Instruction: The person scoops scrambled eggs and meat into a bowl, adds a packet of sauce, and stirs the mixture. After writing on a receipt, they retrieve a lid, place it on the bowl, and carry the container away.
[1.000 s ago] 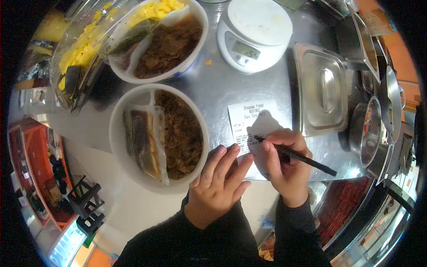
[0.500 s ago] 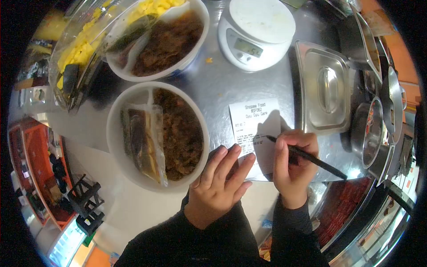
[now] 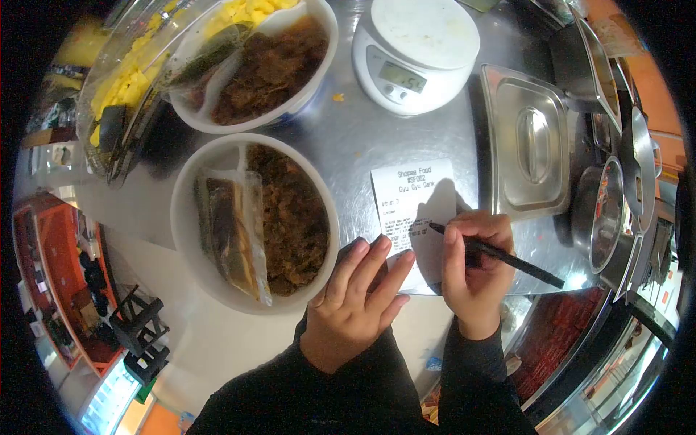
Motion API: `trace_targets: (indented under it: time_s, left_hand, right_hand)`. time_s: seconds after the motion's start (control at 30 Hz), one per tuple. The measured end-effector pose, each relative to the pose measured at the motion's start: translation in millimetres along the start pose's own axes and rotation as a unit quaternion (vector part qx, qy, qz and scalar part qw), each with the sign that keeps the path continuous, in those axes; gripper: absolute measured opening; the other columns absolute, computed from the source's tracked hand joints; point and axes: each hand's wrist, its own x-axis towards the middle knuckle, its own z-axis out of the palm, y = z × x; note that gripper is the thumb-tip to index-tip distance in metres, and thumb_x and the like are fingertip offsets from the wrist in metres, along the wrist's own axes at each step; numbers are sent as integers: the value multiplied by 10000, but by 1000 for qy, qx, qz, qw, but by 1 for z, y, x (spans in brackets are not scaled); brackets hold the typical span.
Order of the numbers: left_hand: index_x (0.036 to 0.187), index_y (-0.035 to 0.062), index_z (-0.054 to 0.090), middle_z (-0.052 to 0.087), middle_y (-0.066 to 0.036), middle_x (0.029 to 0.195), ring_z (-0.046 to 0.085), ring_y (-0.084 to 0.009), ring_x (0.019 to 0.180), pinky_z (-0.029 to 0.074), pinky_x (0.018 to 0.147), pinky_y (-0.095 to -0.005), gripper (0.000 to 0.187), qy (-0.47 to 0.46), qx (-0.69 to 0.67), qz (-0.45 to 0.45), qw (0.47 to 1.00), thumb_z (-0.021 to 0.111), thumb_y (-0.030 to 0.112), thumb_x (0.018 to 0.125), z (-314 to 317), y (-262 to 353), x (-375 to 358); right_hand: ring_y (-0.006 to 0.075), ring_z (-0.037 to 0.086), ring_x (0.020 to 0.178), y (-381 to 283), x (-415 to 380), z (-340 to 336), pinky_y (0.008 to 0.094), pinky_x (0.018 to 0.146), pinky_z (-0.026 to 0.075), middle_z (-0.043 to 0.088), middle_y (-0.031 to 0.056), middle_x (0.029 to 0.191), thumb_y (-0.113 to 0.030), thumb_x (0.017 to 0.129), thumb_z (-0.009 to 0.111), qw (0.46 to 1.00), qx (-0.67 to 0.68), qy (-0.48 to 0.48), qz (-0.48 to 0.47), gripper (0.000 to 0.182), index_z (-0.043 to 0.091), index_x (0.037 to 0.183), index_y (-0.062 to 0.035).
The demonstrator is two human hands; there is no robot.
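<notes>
A printed paper receipt (image 3: 406, 196) lies on the steel counter in front of me. My right hand (image 3: 477, 272) grips a black pen (image 3: 518, 264), its tip over the printed lines and its shadow across the paper. Fingers spread, my left hand (image 3: 357, 304) rests at the receipt's lower left edge, beside a round white bowl (image 3: 181, 225). Inside that bowl, dark cooked meat (image 3: 296, 225) fills the right side, and a clear sealed packet (image 3: 235, 235) lies on the left.
Behind stands a second bowl (image 3: 330, 54) with meat, yellow egg and a packet. A white kitchen scale (image 3: 413, 72) sits at the back. To the right are a lidded steel pan (image 3: 529, 145) and a steel bowl (image 3: 605, 217). Tongs (image 3: 127, 138) lie at far left.
The pen and my right hand have shifted very slightly left over the receipt. My left hand has stayed almost still.
</notes>
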Motion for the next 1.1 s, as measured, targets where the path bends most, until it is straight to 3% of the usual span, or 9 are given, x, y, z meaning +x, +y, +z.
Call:
trace_targets:
  time_s: [0.1,0.3,0.43,0.53,0.63,0.77,0.9,1.0,1.1]
  left_hand:
    - [1352,216,625,534,-83,1430,396,-265,1389,383,1137,-370,531,-10,-28,-23,999,722,361,851,-2,2,-1]
    - [1342,213,633,533,-83,1427,397,-272,1383,392,1135,-374,536,-10,-20,-25,999,738,348,834,-1,3,-2]
    - [1248,192,689,561,-111,1357,479,-313,1260,421,1038,-421,411,1,4,1,1000,622,434,922,3,-1,-1]
    - [1275,196,674,557,-107,1376,460,-307,1293,423,1059,-410,442,-9,-18,-12,1000,678,395,880,3,1,-1]
    - [1321,204,648,547,-99,1412,423,-289,1356,431,1100,-384,517,-19,-33,-26,999,738,343,832,-1,2,-1]
    - [1309,201,655,543,-102,1416,436,-294,1343,437,1094,-384,503,-12,-32,-25,999,734,345,834,1,2,-1]
    - [1301,205,660,542,-102,1415,432,-296,1348,436,1095,-388,488,-12,-30,-26,999,731,348,840,1,2,-2]
    - [1297,216,662,546,-102,1411,431,-297,1354,443,1089,-392,482,-14,-35,-28,999,734,346,838,1,2,-2]
    - [1264,257,669,544,-98,1414,430,-299,1358,446,1089,-388,429,-18,-44,-35,998,735,330,846,0,3,-2]
  right_hand:
    - [117,587,708,-3,1,-1,235,626,459,660,119,864,11,880,687,1000,-4,-10,7,136,559,928,10]
    - [118,582,688,-2,2,-1,237,609,461,663,117,863,4,879,690,1000,-6,-27,2,136,567,936,11]
    - [144,600,703,-1,2,0,252,626,474,662,130,862,18,869,682,1000,0,-22,10,130,569,932,14]
    - [181,630,731,1,-1,1,270,663,497,664,143,869,26,859,675,997,-20,69,-12,126,573,933,10]
    - [212,657,766,7,-2,-1,286,699,514,670,154,873,34,848,679,997,38,35,-65,124,590,931,7]
    - [242,687,774,-7,3,-4,317,669,539,685,173,876,15,842,722,996,44,-74,2,122,625,915,4]
    - [256,687,757,-7,5,-4,327,649,539,683,165,865,0,843,732,996,8,-85,-2,132,622,915,1]
    - [251,680,755,-3,5,-3,328,656,536,677,165,862,20,840,721,997,0,-71,-28,135,609,914,6]
    - [251,674,754,0,1,0,324,669,533,673,167,862,41,832,711,1000,9,24,-4,144,600,920,12]
